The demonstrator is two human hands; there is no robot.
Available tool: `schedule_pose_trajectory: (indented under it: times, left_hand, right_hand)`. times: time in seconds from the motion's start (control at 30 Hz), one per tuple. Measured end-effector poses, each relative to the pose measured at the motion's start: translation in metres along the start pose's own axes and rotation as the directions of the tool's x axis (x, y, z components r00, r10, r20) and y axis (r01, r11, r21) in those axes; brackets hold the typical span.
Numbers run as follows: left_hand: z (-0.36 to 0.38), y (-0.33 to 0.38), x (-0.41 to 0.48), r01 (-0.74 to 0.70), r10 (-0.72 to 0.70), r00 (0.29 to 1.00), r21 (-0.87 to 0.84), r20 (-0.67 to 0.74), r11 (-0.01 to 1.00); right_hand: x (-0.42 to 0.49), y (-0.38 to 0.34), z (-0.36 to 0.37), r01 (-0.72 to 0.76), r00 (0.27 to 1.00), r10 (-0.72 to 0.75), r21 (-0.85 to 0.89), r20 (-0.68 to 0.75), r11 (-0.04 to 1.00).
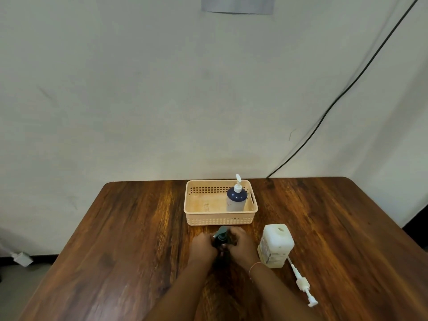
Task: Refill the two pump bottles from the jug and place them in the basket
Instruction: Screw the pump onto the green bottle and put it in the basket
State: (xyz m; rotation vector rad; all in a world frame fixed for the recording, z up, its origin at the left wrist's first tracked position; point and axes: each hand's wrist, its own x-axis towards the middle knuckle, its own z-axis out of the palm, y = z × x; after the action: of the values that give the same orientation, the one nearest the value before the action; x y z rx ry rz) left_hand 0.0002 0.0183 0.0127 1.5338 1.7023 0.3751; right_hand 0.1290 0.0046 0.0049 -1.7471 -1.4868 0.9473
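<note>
A dark pump bottle (220, 237) stands on the table just in front of the basket, its dark pump head showing between my hands. My left hand (202, 247) wraps its left side and my right hand (242, 245) grips its top at the right; most of the bottle's body is hidden. A peach plastic basket (195, 215) sits behind, holding an upright dark blue pump bottle (236, 198) with a white pump at its right end. The white jug (275, 247) stands to the right of my right hand with its mouth uncovered.
A white pump with its long tube (301, 282) lies on the wooden table (115, 228) right of and in front of the jug. A black cable runs down the wall at the back right. The wall stands close behind the table's far edge.
</note>
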Motion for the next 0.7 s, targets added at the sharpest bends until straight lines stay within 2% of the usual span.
schedule_pose_trajectory:
  times: [0.13, 0.3, 0.57, 0.7]
  left_hand:
    - [0.0022, 0.0023, -0.0010, -0.020, 0.020, 1.000, -0.014, 0.006, 1.000]
    - [0.0044, 0.0030, -0.0013, -0.041, 0.041, 0.999, -0.025, 0.011, 0.999]
    - [0.0044, 0.0005, -0.0004, -0.052, 0.055, 0.998, -0.072, 0.028, 0.996]
    - [0.0026, 0.0001, -0.0026, -0.043, 0.048, 0.998, -0.118, 0.039, 0.992]
  right_hand:
    - [0.0015, 0.0003, -0.0012, -0.053, 0.998, 0.053, 0.032, -0.015, 0.998]
    - [0.0019, 0.0008, -0.0011, -0.025, 1.000, 0.025, 0.021, 0.000, 0.999]
    - [0.0020, -0.0007, 0.0008, -0.078, 0.996, 0.078, 0.002, -0.049, 0.997]
    - [-0.0022, 0.0014, 0.0004, -0.206, 0.977, 0.206, 0.007, -0.061, 0.978]
